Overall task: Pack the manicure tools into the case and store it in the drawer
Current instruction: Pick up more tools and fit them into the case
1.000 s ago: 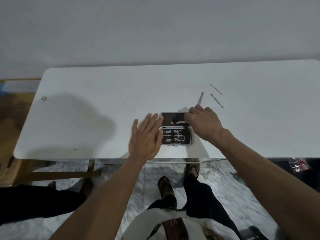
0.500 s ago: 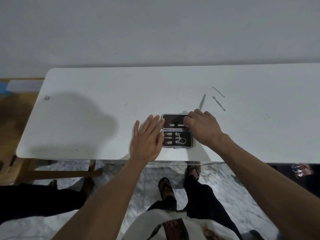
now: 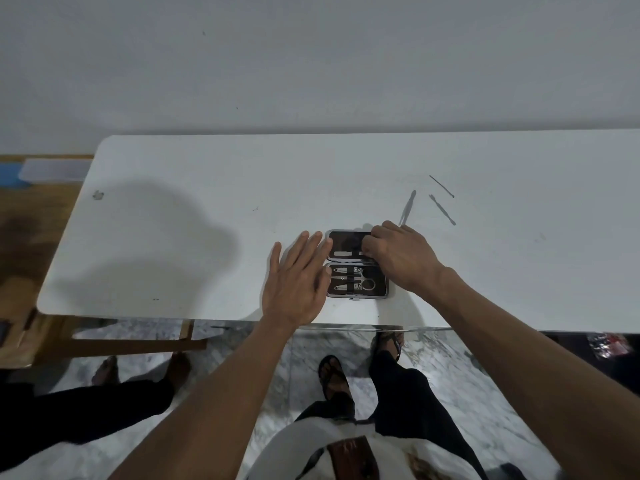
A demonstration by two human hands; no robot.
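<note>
The open manicure case (image 3: 356,265) lies near the front edge of the white table (image 3: 207,237). Its lower half (image 3: 379,289) holds scissors, clippers and other steel tools under straps. My left hand (image 3: 298,282) lies flat with straight fingers touching the case's left edge. My right hand (image 3: 398,254) is curled over the right side of the upper half, pinching the end of a slim metal tool (image 3: 344,253) that lies in that half. Three loose tools lie beyond: a flat file (image 3: 408,209), a cuticle pusher (image 3: 442,209) and a thin pick (image 3: 441,186).
A wooden frame (image 3: 131,341) stands under the table's left end. Another person's dark-clad legs and bare feet (image 3: 107,372) are at lower left. My sandalled feet (image 3: 332,375) stand on the marble floor. A small scrap (image 3: 98,195) lies on the table's far left.
My right hand has shifted slightly left over the case's upper half with the slim tool. My left hand stays flat against the case. The three loose tools have not moved.
</note>
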